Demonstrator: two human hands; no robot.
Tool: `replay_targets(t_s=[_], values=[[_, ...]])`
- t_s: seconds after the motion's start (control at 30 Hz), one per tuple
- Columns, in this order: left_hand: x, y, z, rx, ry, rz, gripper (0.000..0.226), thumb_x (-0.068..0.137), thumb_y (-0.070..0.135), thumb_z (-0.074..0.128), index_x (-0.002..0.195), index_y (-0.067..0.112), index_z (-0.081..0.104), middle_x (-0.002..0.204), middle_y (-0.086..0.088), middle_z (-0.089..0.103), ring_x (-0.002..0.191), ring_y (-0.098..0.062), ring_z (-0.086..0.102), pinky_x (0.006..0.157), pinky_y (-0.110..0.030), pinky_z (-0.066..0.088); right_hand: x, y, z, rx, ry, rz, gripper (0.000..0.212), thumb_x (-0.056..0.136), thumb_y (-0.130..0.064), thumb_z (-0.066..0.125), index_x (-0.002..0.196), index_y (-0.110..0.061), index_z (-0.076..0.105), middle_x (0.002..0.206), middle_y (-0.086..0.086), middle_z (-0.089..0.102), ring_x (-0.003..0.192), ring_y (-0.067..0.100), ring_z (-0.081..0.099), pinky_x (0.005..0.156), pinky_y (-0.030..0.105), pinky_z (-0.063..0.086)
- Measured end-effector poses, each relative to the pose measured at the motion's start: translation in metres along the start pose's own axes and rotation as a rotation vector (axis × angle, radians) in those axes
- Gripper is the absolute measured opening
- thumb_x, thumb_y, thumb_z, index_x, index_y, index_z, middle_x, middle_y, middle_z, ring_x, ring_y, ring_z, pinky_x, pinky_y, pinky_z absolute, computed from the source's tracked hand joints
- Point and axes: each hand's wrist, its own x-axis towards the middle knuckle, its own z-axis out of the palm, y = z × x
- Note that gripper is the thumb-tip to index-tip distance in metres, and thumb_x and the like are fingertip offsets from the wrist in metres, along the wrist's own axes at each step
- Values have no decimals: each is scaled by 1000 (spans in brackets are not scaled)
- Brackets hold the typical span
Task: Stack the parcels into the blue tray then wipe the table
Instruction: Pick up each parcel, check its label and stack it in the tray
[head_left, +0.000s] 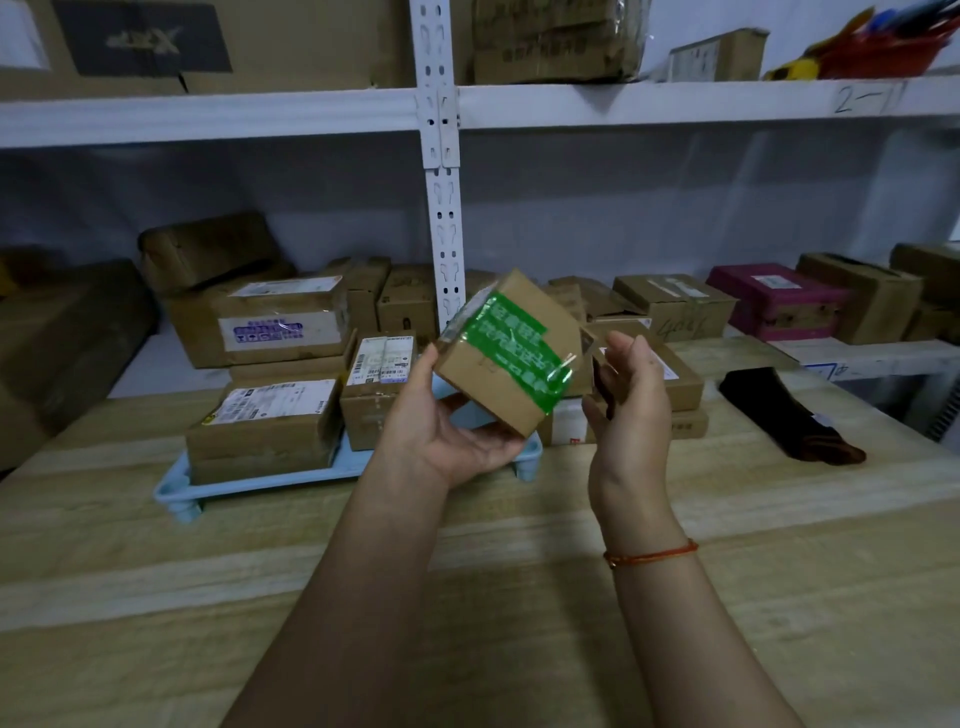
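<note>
While left hand (457, 431) cradles green-taped parcel (506, 353) from below, grip closed under it, parcel tilts in air over blue tray (260, 480) right end. Right hand (631, 395) open, just beside, empty. Free tray space lies forward-left; left hand nearer.

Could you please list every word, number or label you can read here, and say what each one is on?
"2-1": handwritten on the upper shelf edge.
"X", part of a blurred logo: big carton on the top shelf.
Handwritten digits on a shelf box: unclear.
White print on the green tape of the held parcel, and the shipping labels: too blurred to read.
</note>
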Motion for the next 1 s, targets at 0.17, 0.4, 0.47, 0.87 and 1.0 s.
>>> replay_targets(t_s=[0.17,0.4,0.47,0.87,1.0], values=[[5,1,-1,-103,-10,-63,60,81,58,62,111,6,55,123,-29,54,109,-45,55,80,-54,50,0,2,-5,9,-11,56,29,102,-37,37,109,-26,63,100,-17,65,96,-5,62,84,25,45],[12,-2,-9,-101,-47,-119,68,80,58,58,124,7,56,126,-31,54,113,-45,56,71,-50,56,0,7,-2,-20,-85,277,47,99,-52,35,124,-19,57,99,-6,62,94,14,60,78,31,45],[13,-3,-12,-87,-56,-130,67,77,56,62,124,8,58,128,-31,54,115,-45,54,77,-50,54,0,10,-1,-53,-137,358,57,94,-64,36,124,-21,58,105,-3,64,91,15,62,80,34,45],[22,3,-35,118,31,-20,61,68,36,71,124,13,62,129,-16,61,114,-35,57,77,-52,51,2,9,-3,72,-265,519,54,85,-65,51,115,-24,69,105,3,73,98,34,71,80,49,57],[22,5,-39,167,83,55,27,86,28,66,108,12,66,114,-11,66,105,-28,60,72,-46,50,3,11,-7,95,-255,519,52,85,-59,55,116,-19,66,95,3,74,96,33,71,84,59,54]])
